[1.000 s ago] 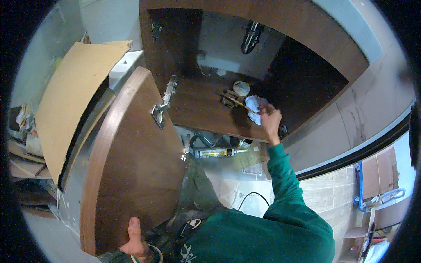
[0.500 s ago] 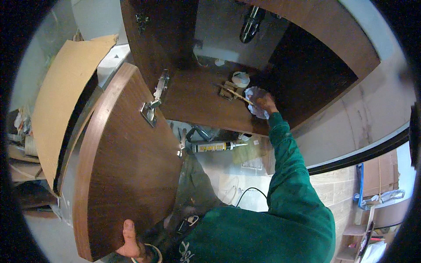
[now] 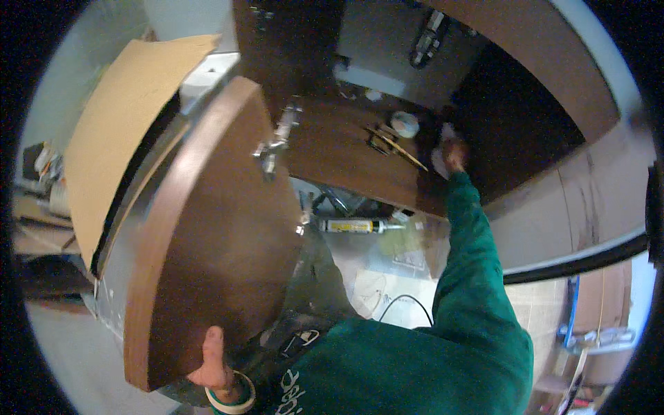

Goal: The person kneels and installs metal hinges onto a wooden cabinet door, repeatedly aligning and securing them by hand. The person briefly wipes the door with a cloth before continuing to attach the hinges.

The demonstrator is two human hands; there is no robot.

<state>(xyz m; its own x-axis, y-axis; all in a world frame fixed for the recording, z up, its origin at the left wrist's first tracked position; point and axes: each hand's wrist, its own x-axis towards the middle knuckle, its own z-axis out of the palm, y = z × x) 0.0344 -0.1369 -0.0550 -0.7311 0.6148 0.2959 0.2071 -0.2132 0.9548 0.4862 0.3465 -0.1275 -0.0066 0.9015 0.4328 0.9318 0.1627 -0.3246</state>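
My left hand [image 3: 213, 365] grips the lower edge of a brown wooden cabinet door [image 3: 218, 228], thumb on its inner face and the fingers hidden behind. Metal hinges [image 3: 273, 149] stick out from that door's edge. Inside the cabinet, at the right of its brown floor [image 3: 325, 149], my right hand [image 3: 454, 153] is closed on a crumpled whitish rag [image 3: 440, 158]; blur hides the fingers' detail. Left of this hand lie a thin wooden stick [image 3: 404, 151], a small dark-and-tan object [image 3: 379, 142] and a round white tub [image 3: 404, 124].
Below the cabinet lies a sealant cartridge [image 3: 351, 226] with a nozzle, near hand tools [image 3: 335, 199]. A black drain pipe [image 3: 429, 40] hangs at the cabinet's back. A cardboard sheet [image 3: 128, 131] leans at the left. A black cable [image 3: 408, 299] loops on the floor.
My right hand has moved right along the cabinet floor with the rag, away from the stick and tub. The view has shifted; my left hand keeps its hold on the door.
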